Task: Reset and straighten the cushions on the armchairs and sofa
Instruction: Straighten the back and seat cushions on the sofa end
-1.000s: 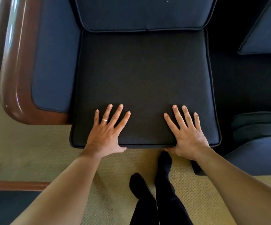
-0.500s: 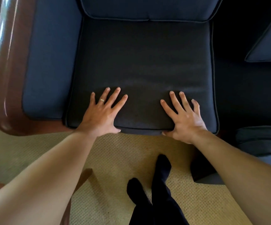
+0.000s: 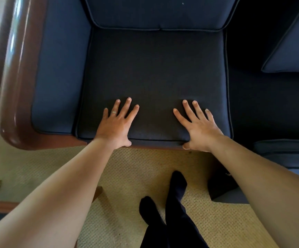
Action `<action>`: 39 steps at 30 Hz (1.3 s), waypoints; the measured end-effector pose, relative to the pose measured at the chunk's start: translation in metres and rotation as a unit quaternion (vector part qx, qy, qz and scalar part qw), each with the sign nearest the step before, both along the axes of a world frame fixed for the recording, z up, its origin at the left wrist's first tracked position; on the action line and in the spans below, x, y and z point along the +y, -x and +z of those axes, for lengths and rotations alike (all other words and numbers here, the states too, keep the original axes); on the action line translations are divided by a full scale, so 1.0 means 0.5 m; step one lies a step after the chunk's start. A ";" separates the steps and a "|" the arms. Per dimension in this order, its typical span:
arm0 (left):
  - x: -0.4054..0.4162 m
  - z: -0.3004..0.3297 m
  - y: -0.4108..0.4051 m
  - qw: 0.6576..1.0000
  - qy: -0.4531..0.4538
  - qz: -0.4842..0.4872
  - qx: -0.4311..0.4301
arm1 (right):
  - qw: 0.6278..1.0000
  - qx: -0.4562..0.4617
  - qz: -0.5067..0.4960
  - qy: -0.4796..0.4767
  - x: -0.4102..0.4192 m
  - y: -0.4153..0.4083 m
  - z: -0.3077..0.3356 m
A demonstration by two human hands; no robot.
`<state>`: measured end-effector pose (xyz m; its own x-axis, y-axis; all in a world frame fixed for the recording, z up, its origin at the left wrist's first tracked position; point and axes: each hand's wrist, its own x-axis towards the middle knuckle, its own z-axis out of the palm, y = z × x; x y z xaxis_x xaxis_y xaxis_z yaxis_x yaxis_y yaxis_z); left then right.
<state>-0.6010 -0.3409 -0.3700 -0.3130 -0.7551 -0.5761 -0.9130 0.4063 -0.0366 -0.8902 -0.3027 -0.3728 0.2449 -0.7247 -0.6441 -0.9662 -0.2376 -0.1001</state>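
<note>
A dark navy seat cushion [image 3: 154,72] lies in the armchair, its front edge level with the chair's wooden front rail. My left hand [image 3: 117,125] rests flat on the cushion's front left part, fingers spread and straight, thumb at the front edge. My right hand [image 3: 197,127] presses flat on the front right part in the same way. Behind the seat, the navy back cushion [image 3: 159,13] stands against the chair back.
The armchair's padded left arm [image 3: 59,68] has a glossy brown wooden frame [image 3: 10,86]. Another navy cushion [image 3: 293,49] lies at the right, a further cushion [image 3: 286,154] lower right. Beige carpet [image 3: 136,176] and my dark-clad legs [image 3: 173,212] are below.
The seat cushion has slid back into the chair under both flat hands; its front edge no longer overhangs the frame. My hands stay in the same places on it.
</note>
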 end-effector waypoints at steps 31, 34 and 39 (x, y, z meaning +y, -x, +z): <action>-0.709 0.727 0.112 0.982 0.159 -0.053 0.092 | 0.973 -0.072 -0.102 0.194 -0.699 0.048 0.705; -0.793 0.718 0.102 0.981 0.173 -0.054 0.068 | 0.966 -0.030 -0.127 0.221 -0.759 0.068 0.696; -0.898 0.672 0.093 0.991 0.121 -0.060 0.014 | 0.968 0.048 -0.155 0.191 -0.809 0.121 0.649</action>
<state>-0.6474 -0.7901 -0.0340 -0.4219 -0.8265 -0.3726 -0.8611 0.4939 -0.1204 -0.9507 -0.7074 -0.0484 -0.0707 -0.9433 -0.3245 -0.9975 0.0641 0.0309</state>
